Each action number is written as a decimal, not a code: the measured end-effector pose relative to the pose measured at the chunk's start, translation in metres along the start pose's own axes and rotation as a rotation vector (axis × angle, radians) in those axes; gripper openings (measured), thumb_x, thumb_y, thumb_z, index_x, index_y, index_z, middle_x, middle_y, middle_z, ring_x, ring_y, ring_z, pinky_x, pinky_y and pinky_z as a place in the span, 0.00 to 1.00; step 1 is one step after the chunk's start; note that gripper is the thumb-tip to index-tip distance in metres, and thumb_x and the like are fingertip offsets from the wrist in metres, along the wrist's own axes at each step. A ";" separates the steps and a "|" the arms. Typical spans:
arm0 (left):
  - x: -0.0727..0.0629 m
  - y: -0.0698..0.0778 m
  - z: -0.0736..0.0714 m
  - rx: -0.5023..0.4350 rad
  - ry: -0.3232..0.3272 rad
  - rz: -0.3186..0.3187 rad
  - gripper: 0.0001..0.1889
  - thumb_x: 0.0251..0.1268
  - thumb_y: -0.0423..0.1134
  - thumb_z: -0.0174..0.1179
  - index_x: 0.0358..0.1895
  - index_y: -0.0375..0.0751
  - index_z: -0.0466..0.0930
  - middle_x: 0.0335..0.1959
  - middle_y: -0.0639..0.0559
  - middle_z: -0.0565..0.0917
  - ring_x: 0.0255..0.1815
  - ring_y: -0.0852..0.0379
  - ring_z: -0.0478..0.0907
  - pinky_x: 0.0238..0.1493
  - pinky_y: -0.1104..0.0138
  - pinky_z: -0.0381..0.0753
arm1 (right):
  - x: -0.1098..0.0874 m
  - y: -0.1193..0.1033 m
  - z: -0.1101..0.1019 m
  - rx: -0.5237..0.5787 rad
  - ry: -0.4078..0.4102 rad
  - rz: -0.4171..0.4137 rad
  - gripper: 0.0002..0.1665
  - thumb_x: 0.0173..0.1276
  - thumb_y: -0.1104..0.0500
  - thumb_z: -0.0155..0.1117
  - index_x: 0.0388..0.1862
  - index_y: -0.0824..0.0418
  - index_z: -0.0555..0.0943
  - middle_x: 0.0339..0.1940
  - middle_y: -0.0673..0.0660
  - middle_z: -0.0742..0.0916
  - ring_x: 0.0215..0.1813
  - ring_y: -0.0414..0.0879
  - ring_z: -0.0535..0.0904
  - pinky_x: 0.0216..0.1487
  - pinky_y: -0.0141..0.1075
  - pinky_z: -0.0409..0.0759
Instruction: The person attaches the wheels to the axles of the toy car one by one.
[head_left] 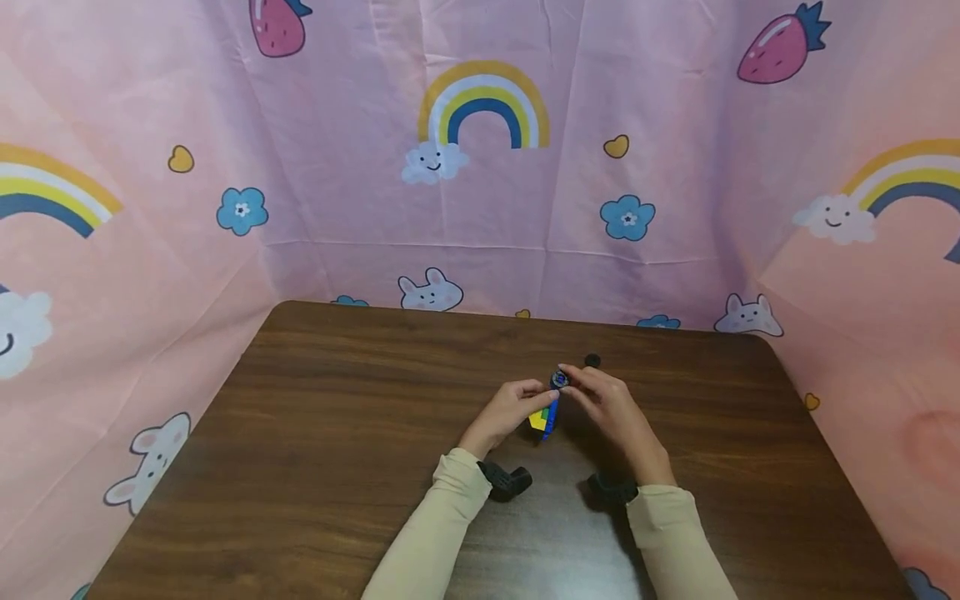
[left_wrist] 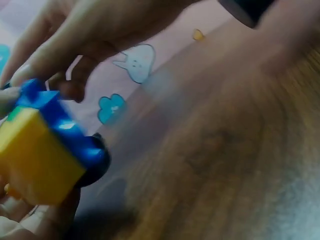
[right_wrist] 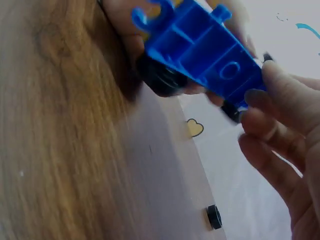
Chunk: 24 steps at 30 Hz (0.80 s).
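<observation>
My left hand (head_left: 506,412) holds a toy car with a blue chassis (right_wrist: 200,45), a yellow block (left_wrist: 37,155) and a bit of green on top. The car is lifted off the table and tilted, its hollow underside facing the right wrist camera. One black wheel (right_wrist: 162,75) sits on the chassis near the hooked end. At the far end, the fingertips of my right hand (head_left: 611,408) pinch a small black wheel (head_left: 559,380) against the chassis. The fingers partly hide that wheel, so how firmly it sits cannot be seen.
A loose black wheel (head_left: 592,360) lies on the brown wooden table (head_left: 337,433), just beyond my right hand. Patterned pink cloth (head_left: 495,208) hangs around the table's back and sides. Dark straps with camera mounts sit at both wrists.
</observation>
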<state>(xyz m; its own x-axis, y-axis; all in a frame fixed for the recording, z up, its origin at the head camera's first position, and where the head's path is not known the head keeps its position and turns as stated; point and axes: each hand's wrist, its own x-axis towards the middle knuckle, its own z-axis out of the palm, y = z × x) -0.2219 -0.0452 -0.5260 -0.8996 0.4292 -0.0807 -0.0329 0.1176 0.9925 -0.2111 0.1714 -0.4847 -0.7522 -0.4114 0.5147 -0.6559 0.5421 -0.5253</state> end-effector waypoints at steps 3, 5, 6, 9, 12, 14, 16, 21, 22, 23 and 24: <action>0.000 0.001 -0.003 -0.063 0.007 -0.008 0.23 0.78 0.52 0.59 0.61 0.37 0.82 0.58 0.43 0.85 0.55 0.54 0.80 0.64 0.57 0.81 | -0.002 0.003 -0.003 0.003 0.007 0.044 0.27 0.69 0.67 0.70 0.67 0.63 0.81 0.43 0.57 0.91 0.39 0.44 0.86 0.42 0.39 0.89; 0.000 0.001 -0.005 -0.106 0.030 -0.018 0.23 0.78 0.50 0.59 0.61 0.34 0.81 0.57 0.42 0.86 0.54 0.56 0.81 0.62 0.59 0.82 | -0.004 0.008 -0.005 -0.014 0.037 0.107 0.24 0.72 0.65 0.69 0.66 0.62 0.82 0.40 0.55 0.90 0.39 0.44 0.85 0.41 0.38 0.88; -0.001 0.002 -0.005 -0.124 0.042 -0.026 0.22 0.78 0.49 0.59 0.60 0.33 0.81 0.55 0.43 0.86 0.52 0.57 0.81 0.59 0.62 0.82 | -0.006 0.012 -0.006 -0.019 0.060 0.148 0.22 0.73 0.63 0.69 0.65 0.62 0.83 0.40 0.55 0.90 0.39 0.44 0.85 0.41 0.37 0.88; -0.001 0.003 -0.005 -0.189 0.072 -0.037 0.21 0.79 0.48 0.59 0.58 0.31 0.81 0.49 0.47 0.86 0.46 0.60 0.81 0.53 0.68 0.82 | -0.010 0.023 -0.009 -0.049 0.135 0.281 0.18 0.76 0.60 0.66 0.62 0.61 0.85 0.40 0.54 0.89 0.40 0.43 0.84 0.42 0.34 0.86; -0.001 0.003 -0.007 -0.243 0.083 -0.038 0.20 0.79 0.46 0.59 0.57 0.30 0.81 0.47 0.51 0.84 0.45 0.61 0.80 0.51 0.71 0.81 | -0.012 0.034 -0.011 -0.065 0.178 0.376 0.16 0.77 0.58 0.65 0.60 0.61 0.86 0.41 0.56 0.89 0.41 0.44 0.84 0.43 0.32 0.84; -0.001 0.003 -0.008 -0.253 0.089 -0.034 0.20 0.79 0.46 0.59 0.56 0.30 0.81 0.46 0.52 0.84 0.45 0.61 0.80 0.51 0.71 0.81 | -0.014 0.040 -0.010 -0.076 0.191 0.410 0.15 0.78 0.57 0.65 0.58 0.61 0.86 0.42 0.58 0.89 0.41 0.46 0.82 0.42 0.32 0.81; 0.000 0.002 -0.009 -0.255 0.090 -0.037 0.20 0.78 0.47 0.60 0.56 0.31 0.81 0.47 0.51 0.83 0.46 0.60 0.79 0.52 0.70 0.80 | -0.016 0.044 -0.008 -0.080 0.192 0.440 0.15 0.77 0.57 0.66 0.57 0.61 0.86 0.43 0.58 0.89 0.41 0.46 0.81 0.42 0.32 0.78; -0.002 0.003 -0.009 -0.269 0.089 -0.048 0.20 0.78 0.48 0.59 0.57 0.32 0.81 0.49 0.50 0.83 0.50 0.59 0.78 0.54 0.69 0.79 | -0.023 0.053 -0.001 -0.074 0.160 0.493 0.16 0.77 0.58 0.66 0.58 0.63 0.85 0.45 0.60 0.88 0.40 0.45 0.79 0.41 0.31 0.75; -0.002 0.003 -0.009 -0.272 0.088 -0.046 0.21 0.79 0.48 0.59 0.57 0.31 0.81 0.49 0.50 0.83 0.50 0.59 0.78 0.55 0.69 0.79 | -0.024 0.054 0.001 -0.065 0.154 0.500 0.16 0.77 0.58 0.66 0.58 0.64 0.85 0.45 0.61 0.88 0.40 0.46 0.79 0.41 0.31 0.75; -0.002 0.003 -0.008 -0.275 0.089 -0.045 0.21 0.79 0.48 0.59 0.58 0.31 0.81 0.49 0.50 0.84 0.51 0.59 0.78 0.56 0.69 0.79 | -0.025 0.054 0.001 -0.056 0.151 0.500 0.16 0.77 0.58 0.66 0.59 0.64 0.84 0.45 0.62 0.88 0.40 0.46 0.79 0.41 0.31 0.75; -0.002 0.004 -0.008 -0.278 0.091 -0.044 0.21 0.79 0.47 0.59 0.58 0.31 0.81 0.49 0.51 0.84 0.51 0.59 0.78 0.57 0.68 0.79 | -0.025 0.055 0.002 -0.048 0.150 0.501 0.17 0.77 0.59 0.66 0.59 0.65 0.84 0.45 0.62 0.88 0.40 0.47 0.80 0.42 0.32 0.76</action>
<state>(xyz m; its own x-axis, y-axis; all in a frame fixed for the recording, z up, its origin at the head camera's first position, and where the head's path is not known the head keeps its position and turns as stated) -0.2236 -0.0531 -0.5215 -0.9295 0.3461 -0.1278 -0.1793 -0.1210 0.9763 -0.2285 0.2098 -0.5277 -0.9534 0.0146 0.3013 -0.2114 0.6801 -0.7020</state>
